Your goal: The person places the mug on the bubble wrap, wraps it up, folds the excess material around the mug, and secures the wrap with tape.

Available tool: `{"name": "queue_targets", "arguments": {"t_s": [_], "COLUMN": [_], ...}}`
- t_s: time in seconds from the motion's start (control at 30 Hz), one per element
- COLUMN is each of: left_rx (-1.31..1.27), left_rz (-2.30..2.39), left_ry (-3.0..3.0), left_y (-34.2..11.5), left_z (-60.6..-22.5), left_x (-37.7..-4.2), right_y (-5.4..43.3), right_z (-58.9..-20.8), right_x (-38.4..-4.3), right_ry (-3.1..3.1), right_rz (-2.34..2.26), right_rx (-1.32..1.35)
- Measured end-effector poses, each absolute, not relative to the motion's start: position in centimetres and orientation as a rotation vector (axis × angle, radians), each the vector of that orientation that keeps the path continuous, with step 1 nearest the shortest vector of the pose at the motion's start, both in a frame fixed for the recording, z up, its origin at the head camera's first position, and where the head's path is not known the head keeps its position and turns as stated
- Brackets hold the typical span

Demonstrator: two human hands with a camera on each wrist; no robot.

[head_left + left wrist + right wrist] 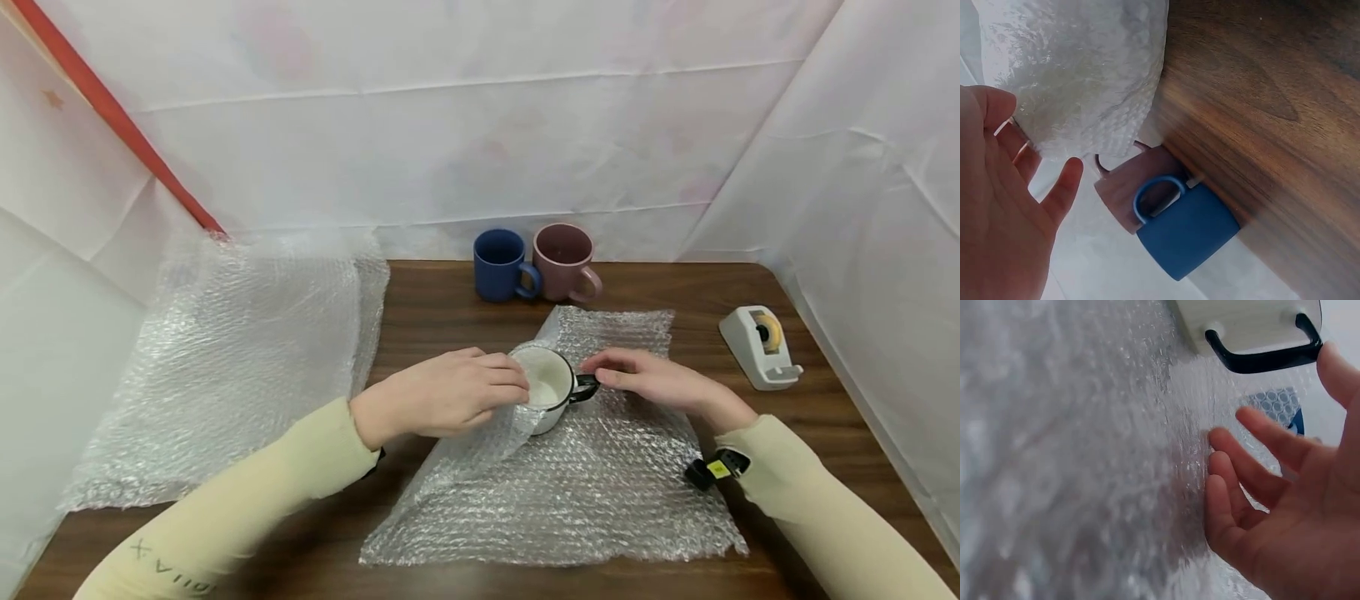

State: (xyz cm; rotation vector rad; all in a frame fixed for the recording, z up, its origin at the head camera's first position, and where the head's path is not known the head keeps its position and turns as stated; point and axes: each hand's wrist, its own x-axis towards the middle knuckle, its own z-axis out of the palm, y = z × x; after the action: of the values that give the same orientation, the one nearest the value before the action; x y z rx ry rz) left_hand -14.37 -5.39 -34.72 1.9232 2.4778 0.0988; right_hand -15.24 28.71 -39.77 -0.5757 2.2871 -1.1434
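A white enamel mug (552, 419) with a dark rim and a black handle (1266, 360) stands upright on a sheet of bubble wrap (577, 500). One side of that sheet is folded up against the mug's left wall and over its rim. My left hand (450, 393) pinches the wrap at the rim, its fingers reaching to the mug's opening; the left wrist view shows the wrap covering the mug's side. At the handle, my right hand (652, 379) touches with its thumb. Its other fingers, loosely bent, rest against the bubble wrap in the right wrist view.
A blue mug (495, 267) and a mauve mug (562, 265) stand side by side at the table's back edge. More bubble wrap (247, 358) lies at the left. A white tape dispenser (757, 350) is at the right. White sheeting (450, 158) hangs behind the wooden table (427, 308).
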Motion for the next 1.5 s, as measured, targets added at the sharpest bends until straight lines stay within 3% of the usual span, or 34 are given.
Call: {"name": "queue_targets", "arguments": {"t_s": [0.37, 0.73, 0.97, 1.1, 1.33, 1.5], "left_rx": [1.936, 1.924, 1.901, 1.882, 1.883, 1.923], "left_rz": [0.105, 0.144, 0.159, 0.163, 0.206, 0.364], "left_ry": [2.497, 2.491, 2.488, 2.477, 2.469, 2.498], "left_y": [-5.5, -5.5, -5.7, -5.8, -6.0, -5.8], "left_z": [-35.3, -35.3, -35.2, -35.0, -35.0, -35.5], "left_x": [-14.3, -14.4, -14.4, -14.4, -14.2, -14.2], "right_y": [32.8, 36.3, 33.6, 31.2, 26.7, 24.7], "right_z": [-38.4, -39.2, -39.1, -38.2, -37.7, -38.1], "right_x": [-8.2, -3.1, -3.6, -4.7, -7.0, -7.9], "right_ry": [2.669, 2.844, 3.119, 3.181, 3.068, 2.962], "right_rz": [-0.812, -0.436, -0.661, -0.899, -1.538, -1.72], "right_rx": [-1.096, -1.062, -1.42, -1.439, -1.265, -0.933]}}
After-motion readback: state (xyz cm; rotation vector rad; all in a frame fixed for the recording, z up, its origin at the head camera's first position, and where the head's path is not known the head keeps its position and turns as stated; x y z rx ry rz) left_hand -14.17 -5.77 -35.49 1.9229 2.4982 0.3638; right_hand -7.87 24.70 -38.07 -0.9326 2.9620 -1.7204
